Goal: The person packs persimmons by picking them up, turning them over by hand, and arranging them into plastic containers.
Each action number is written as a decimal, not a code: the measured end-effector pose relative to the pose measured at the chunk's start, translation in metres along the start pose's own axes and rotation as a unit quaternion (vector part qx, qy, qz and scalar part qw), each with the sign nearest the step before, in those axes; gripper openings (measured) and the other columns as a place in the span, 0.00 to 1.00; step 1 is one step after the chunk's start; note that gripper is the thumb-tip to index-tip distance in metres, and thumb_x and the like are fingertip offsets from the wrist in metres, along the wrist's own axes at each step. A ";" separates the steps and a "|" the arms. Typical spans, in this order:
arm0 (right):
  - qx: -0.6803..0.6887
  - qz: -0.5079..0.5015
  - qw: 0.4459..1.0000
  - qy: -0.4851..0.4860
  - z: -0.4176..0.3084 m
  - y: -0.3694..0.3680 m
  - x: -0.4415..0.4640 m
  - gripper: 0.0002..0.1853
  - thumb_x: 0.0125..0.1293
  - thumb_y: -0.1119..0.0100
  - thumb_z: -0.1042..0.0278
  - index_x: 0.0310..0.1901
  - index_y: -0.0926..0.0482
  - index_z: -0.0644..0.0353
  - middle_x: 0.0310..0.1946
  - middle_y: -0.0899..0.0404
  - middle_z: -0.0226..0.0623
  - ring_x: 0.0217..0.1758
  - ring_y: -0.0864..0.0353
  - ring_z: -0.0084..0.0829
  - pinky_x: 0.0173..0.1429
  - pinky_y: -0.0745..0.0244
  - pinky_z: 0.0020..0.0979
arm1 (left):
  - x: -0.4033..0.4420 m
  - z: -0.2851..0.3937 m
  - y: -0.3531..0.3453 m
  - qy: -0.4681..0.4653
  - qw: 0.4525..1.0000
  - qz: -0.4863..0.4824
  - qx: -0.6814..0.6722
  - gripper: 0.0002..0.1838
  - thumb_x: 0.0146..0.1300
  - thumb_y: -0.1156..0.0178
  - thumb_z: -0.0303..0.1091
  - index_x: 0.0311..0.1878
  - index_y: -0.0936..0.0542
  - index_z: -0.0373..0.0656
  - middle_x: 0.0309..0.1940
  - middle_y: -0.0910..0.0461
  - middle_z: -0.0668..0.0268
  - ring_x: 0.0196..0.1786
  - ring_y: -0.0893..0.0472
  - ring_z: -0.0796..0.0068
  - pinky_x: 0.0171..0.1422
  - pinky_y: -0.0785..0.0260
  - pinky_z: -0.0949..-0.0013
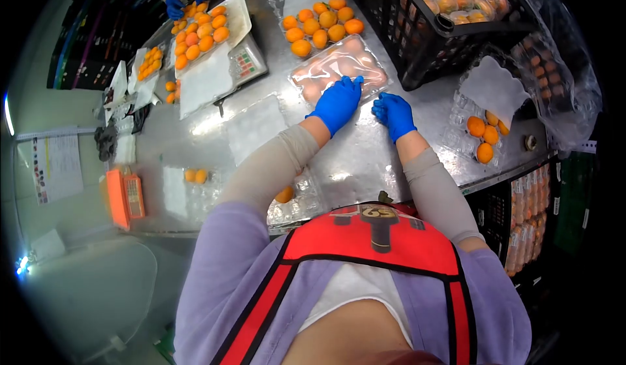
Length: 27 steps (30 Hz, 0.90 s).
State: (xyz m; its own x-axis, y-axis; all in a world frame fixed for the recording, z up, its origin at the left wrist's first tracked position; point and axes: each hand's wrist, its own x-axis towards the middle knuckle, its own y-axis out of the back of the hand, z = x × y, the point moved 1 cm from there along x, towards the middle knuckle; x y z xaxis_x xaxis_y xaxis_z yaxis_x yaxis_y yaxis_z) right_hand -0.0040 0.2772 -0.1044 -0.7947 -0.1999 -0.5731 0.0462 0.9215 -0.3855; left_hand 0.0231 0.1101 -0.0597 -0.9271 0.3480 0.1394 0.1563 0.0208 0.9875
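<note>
A clear plastic tray of pinkish-orange fruit (339,61) lies on the metal table in front of me, with shiny film over its top. My left hand (338,104), in a blue glove, rests on the near edge of this pack; its fingertips press together on the film, and what they pinch, if anything, is too small to tell. Just right of the pack's near corner is my right hand (394,115), also blue-gloved, with curled fingers. Whether it holds anything is hidden. Behind the pack sits an open tray of orange fruit (319,29).
A black crate (443,45) with packed fruit stands at the back right. Right of my hands lies a clear tray with loose fruit (484,152). A scale (248,61) bears fruit at left, near a co-worker's gloved hands (175,7). An orange device (125,197) stands at the left edge.
</note>
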 end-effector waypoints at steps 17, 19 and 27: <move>-0.053 -0.060 0.997 -0.001 0.017 -0.030 0.016 0.11 0.65 0.49 0.60 0.41 0.23 0.57 0.32 0.21 0.31 0.32 0.22 0.25 0.35 0.25 0.25 | 0.016 -0.002 0.001 -0.066 0.996 -0.032 -0.046 0.23 0.71 0.60 0.43 0.63 0.36 0.42 0.34 0.22 0.48 0.34 0.19 0.53 0.40 0.27 0.57; -0.126 -0.008 0.992 0.002 0.015 -0.039 0.013 0.11 0.65 0.50 0.62 0.37 0.22 0.58 0.27 0.23 0.31 0.26 0.25 0.24 0.27 0.30 0.24 | 0.014 -0.005 0.012 -0.081 0.996 -0.043 0.005 0.23 0.71 0.59 0.44 0.64 0.36 0.43 0.32 0.22 0.48 0.33 0.19 0.53 0.41 0.27 0.57; -0.090 -0.033 0.993 -0.073 0.011 -0.039 0.020 0.11 0.64 0.51 0.65 0.33 0.24 0.63 0.23 0.22 0.37 0.23 0.22 0.28 0.23 0.30 0.23 | 0.031 -0.048 0.068 -0.040 0.999 -0.005 -0.036 0.30 0.58 0.45 0.33 0.66 0.37 0.52 0.33 0.22 0.58 0.29 0.20 0.60 0.30 0.29 0.60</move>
State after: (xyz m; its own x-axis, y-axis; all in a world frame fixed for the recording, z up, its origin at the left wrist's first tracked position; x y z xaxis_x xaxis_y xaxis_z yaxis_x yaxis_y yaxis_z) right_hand -0.0145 0.2339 -0.1091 -0.6951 -0.2963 -0.6550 -0.1224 0.9466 -0.2984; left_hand -0.0113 0.0775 0.0155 -0.8981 0.4213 0.1260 0.1192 -0.0426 0.9920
